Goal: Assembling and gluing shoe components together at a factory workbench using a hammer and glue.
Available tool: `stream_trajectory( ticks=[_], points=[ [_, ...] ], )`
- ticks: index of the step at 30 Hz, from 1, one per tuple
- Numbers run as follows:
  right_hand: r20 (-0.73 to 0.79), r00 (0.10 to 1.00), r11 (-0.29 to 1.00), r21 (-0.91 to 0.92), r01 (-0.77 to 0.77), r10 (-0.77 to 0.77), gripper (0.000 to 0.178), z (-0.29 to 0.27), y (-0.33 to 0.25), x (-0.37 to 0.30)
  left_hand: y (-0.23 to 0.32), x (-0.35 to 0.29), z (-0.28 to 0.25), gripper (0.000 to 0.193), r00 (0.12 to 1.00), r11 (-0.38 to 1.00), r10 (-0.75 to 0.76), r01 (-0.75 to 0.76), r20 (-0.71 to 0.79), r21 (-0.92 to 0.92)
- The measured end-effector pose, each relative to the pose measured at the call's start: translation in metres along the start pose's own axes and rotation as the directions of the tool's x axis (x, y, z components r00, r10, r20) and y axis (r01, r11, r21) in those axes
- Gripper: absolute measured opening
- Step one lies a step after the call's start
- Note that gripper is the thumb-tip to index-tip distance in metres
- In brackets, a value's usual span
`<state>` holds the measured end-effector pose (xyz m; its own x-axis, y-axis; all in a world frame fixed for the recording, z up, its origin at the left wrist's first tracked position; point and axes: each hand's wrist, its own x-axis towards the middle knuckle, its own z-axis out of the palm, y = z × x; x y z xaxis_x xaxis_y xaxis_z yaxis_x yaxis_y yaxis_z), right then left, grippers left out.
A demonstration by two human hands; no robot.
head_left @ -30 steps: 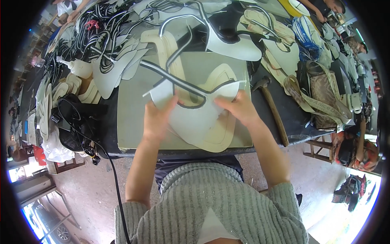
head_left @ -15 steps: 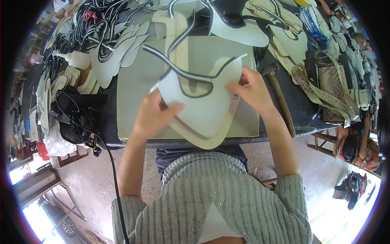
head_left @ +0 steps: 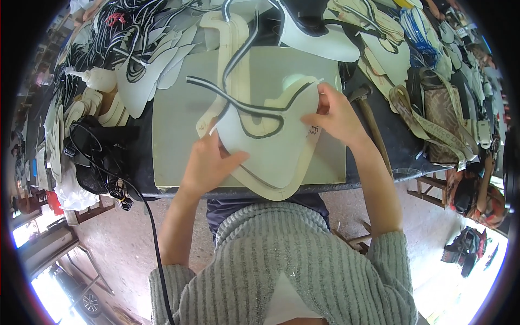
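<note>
Piece [head_left: 260, 157], white, lies over a cream template [head_left: 283, 192]: left hand [head_left: 210, 164] loosely curled, grasping its left side; right hand [head_left: 337, 118] nearly closed, pinching the right edge.

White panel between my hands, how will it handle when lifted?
The white panel is probably light and bendable, since it looks sheet-thin. The striped strip along its curved edge may flop, as one end juts out loose.

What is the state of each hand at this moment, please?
Left hand: closed on the left edge of the white panel, thumb on top.
Right hand: closed on the same panel's right edge, thumb also on top.
</note>
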<state>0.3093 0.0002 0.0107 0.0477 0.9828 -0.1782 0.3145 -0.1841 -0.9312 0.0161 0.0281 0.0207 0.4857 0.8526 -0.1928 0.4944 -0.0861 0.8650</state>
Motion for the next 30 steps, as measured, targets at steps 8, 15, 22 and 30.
stream_trajectory(
  ticks=[8, 15, 22, 30],
  points=[
    [0.036, 0.997, 0.998, -0.016, -0.064, 0.065, 0.046, -0.008, -0.001, 0.002, 0.004, -0.002, 0.0, 0.079, 0.997, 0.999, -0.021, 0.02, 0.069, 0.025],
    [0.019, 1.0, 0.99, -0.138, 0.019, -0.016, 0.047, -0.003, 0.0, 0.003, 0.001, -0.001, -0.001, 0.08, 0.994, 0.999, -0.038, 0.037, 0.102, 0.007],
    [0.019, 1.0, 0.982, -0.189, 0.013, -0.009, 0.049, 0.0, -0.002, -0.002, -0.016, -0.003, -0.001, 0.074, 0.999, 0.995, 0.007, -0.002, 0.046, -0.1],
    [0.004, 1.0, 0.983, -0.183, 0.017, -0.017, 0.046, 0.002, -0.003, -0.009, -0.009, -0.003, -0.002, 0.066, 0.998, 0.998, 0.017, -0.014, 0.056, -0.057]
  ],
)
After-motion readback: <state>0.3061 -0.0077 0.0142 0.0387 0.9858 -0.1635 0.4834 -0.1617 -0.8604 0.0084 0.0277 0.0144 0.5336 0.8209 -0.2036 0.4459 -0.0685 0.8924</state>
